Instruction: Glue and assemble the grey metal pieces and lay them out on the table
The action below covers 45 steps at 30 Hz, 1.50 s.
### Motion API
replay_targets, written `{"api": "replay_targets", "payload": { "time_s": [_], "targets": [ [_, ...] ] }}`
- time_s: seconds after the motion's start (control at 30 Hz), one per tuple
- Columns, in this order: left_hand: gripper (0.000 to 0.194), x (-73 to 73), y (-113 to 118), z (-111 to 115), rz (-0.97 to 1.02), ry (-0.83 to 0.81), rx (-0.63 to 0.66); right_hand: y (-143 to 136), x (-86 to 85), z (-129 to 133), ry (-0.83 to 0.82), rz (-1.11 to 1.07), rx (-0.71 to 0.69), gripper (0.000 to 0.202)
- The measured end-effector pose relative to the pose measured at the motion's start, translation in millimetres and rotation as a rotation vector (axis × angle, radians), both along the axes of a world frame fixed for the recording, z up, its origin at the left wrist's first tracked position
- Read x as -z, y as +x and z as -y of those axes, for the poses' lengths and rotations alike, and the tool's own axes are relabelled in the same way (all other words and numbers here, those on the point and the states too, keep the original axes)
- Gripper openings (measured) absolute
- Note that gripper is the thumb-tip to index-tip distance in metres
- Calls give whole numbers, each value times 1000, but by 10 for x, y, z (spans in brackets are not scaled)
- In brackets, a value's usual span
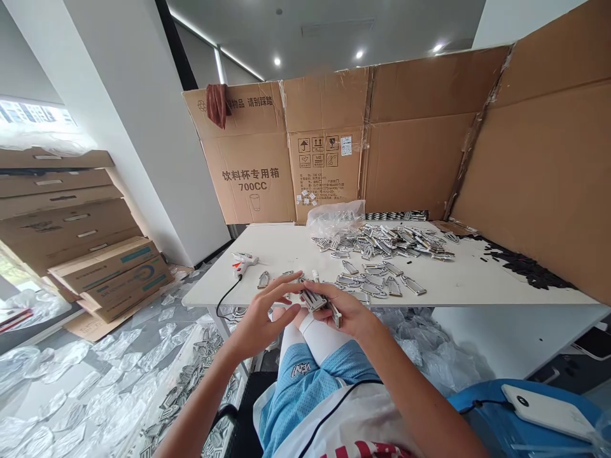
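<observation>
with the hands taken as clock centre, the biggest thing by far is the cardboard wall (415,152), propped up from eleven round to nearly three. the white table (281,248) is set in front of it, kinda messy tbh. the floor at eight is littered with crumpled clear plastic (95,381), and a stack of boxes (71,216) is seen between nine and ten. metal parts are heaped in a loose pile (396,242) around two. the right hand (351,310) is curled in a firm hold; the left hand (272,308) is spread loosely, whether its fingertips are touching anything can't be told. a glue gun (244,262) is laid at ten. smallest: the metal pieces (314,300), clasped by that right hand near the table's front edge.
</observation>
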<state>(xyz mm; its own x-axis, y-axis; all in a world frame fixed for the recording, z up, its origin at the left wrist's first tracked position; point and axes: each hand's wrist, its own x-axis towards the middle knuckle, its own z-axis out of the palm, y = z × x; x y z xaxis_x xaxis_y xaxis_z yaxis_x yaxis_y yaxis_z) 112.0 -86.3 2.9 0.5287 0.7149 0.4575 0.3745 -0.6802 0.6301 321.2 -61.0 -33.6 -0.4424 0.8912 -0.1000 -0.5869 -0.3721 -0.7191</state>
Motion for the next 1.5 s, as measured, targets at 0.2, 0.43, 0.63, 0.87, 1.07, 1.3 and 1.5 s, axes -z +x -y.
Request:
{"api": "replay_targets", "payload": {
  "time_s": [0.2,0.43,0.63,0.87,1.07,1.3,1.5],
  "targets": [
    [44,162,154,-345,215,-168,-34,255,-128,-95,-25,-60,35,26],
    [36,267,403,-1567,-264,-162,-144,648,-168,-295,-32,-207,182,25],
    [75,440,675,-2251,-520,-206,-165,780,-97,-368,-130,-295,223,19],
    [47,581,765,-2481,-556,-197,-146,860,-85,-416,-143,-284,250,21],
    [29,642,795,-2579,-559,-210,-150,873,-91,-429,-132,-284,253,21],
    [33,712,780,-2664,-461,-270,-198,859,-101,-430,-185,-288,278,13],
    [33,722,777,-2670,-308,-354,-210,860,-109,-427,-176,-299,263,13]
  ]
}}
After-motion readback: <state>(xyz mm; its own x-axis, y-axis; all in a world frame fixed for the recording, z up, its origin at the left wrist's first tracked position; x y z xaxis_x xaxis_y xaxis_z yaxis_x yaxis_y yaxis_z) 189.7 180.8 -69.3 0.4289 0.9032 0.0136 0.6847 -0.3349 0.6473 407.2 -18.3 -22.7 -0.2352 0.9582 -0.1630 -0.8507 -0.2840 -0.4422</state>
